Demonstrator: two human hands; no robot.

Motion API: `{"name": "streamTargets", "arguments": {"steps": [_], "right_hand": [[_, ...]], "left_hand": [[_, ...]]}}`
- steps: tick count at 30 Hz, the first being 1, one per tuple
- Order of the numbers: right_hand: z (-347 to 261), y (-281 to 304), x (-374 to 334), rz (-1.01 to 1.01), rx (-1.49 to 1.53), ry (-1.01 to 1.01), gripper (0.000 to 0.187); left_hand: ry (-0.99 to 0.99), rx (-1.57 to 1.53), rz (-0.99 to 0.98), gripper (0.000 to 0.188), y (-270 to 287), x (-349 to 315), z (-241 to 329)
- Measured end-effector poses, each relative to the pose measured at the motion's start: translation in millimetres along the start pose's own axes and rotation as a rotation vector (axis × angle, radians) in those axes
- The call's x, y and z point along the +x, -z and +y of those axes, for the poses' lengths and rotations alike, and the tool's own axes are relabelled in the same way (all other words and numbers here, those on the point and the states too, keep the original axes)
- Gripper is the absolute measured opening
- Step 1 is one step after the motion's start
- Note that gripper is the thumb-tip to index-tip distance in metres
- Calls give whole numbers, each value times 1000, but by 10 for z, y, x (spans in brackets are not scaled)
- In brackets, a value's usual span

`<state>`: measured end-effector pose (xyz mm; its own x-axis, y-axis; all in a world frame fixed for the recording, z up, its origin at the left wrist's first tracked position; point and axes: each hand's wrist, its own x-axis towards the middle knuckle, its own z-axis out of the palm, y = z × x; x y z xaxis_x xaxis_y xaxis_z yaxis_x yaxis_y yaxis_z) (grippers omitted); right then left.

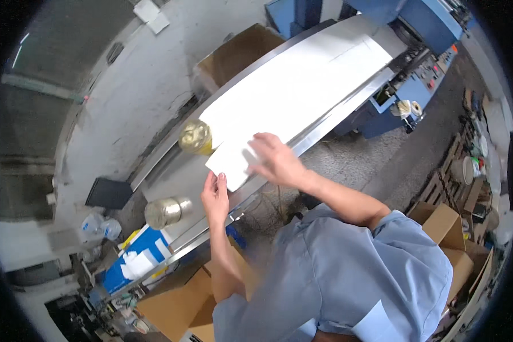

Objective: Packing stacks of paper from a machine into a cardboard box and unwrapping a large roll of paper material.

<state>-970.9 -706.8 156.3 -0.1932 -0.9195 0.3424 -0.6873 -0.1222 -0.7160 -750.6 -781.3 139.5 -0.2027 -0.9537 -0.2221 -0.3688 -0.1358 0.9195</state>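
A white paper sheet (233, 162) lies angled at the near end of a long run of white paper (302, 85) on the metal conveyor table. My left hand (215, 199) pinches the sheet's near left corner between thumb and fingers. Over the sheet's right side is my right hand (276, 162), slightly blurred, with its fingers apart; whether they touch the paper is unclear. Just left of the sheet, a glass jar with yellowish contents (195, 137) rests against the paper's edge. A second glass jar (166, 212) is on the table farther left.
A blue machine (422, 23) stands at the table's far right end, with a control panel (430, 74) beside it. Behind the table is a cardboard box (239, 54). Open cartons (176, 305) are at lower left, and more boxes (447, 228) and wooden pallets (444, 171) at right.
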Motion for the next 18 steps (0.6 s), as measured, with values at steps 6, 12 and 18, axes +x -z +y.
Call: {"name": "streamTargets", "arguments": {"steps": [6, 12, 18], "right_hand": [[855, 960, 1, 335, -425, -284, 41], [946, 990, -100, 292, -423, -298, 39], [824, 1033, -98, 259, -402, -403, 38]], "left_hand": [[-73, -57, -53, 68, -411, 129, 24], [-127, 3, -6, 67, -442, 117, -36], [-139, -43, 29, 67, -431, 84, -77]]}}
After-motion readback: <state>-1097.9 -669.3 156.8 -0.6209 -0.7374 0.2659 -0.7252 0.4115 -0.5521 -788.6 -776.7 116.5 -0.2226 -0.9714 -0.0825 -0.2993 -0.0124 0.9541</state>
